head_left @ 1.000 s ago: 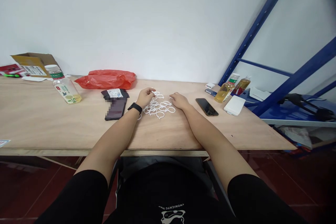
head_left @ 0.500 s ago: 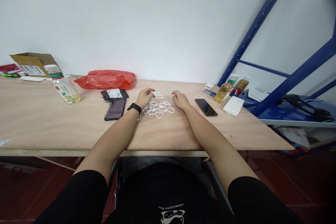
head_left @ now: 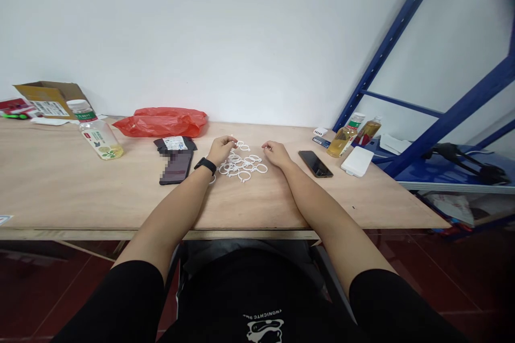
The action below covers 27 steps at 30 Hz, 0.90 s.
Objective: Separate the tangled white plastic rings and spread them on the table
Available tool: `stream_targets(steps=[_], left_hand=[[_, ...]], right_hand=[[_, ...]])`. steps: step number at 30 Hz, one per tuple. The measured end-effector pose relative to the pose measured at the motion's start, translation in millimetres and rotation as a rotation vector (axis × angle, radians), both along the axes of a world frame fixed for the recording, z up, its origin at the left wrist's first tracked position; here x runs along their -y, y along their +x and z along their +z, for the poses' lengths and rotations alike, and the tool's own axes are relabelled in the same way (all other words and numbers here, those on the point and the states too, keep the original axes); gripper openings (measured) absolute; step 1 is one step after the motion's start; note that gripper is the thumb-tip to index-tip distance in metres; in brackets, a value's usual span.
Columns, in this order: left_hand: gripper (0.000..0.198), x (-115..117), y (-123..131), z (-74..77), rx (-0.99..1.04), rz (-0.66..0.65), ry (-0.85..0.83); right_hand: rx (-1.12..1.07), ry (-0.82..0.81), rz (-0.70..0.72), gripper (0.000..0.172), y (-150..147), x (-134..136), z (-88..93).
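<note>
Far left on worktop [head_left: 60, 187]: clear bottle [head_left: 98, 136], capped. Then red plastic bag [head_left: 163, 122]. Left hand [head_left: 220, 150]: fingers curled at a few white rings [head_left: 235, 159]; cannot tell if pinching any. Main heap lies loose between both hands. Right hand [head_left: 276, 153]: fingertips bunched near heap; grip unclear. Dark phone [head_left: 316, 164] beyond, flat.
</note>
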<state>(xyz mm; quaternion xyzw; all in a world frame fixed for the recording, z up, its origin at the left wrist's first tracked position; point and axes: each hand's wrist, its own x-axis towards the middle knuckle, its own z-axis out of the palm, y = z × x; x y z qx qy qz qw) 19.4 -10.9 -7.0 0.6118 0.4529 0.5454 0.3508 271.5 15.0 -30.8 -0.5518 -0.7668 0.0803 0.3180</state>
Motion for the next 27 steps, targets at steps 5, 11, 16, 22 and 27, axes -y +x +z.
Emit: stream_targets(steps=[5,11,16,22,27], left_hand=[[0.018,-1.3,-2.0,-0.8,-0.018,0.008,0.032],[0.020,-4.5,-5.0,-2.2,-0.066,0.038,0.078],[0.023,-6.4,-6.6,-1.7,-0.085,0.025,0.074],[0.022,-7.9,-8.5,0.3,-0.093,0.022,0.135],[0.023,-6.5,-9.3,1.6,-0.064,0.043,0.168]], right_hand=[[0.024,0.003,-0.004,0.028,-0.6,1.6,2.0],[0.093,0.044,-0.037,0.026,-1.9,2.3,4.0],[0.137,0.054,-0.054,0.028,-1.4,1.8,5.2],[0.090,0.090,0.049,0.026,-2.6,2.0,5.3],[0.040,0.077,0.085,0.031,-6.4,6.6,5.3]])
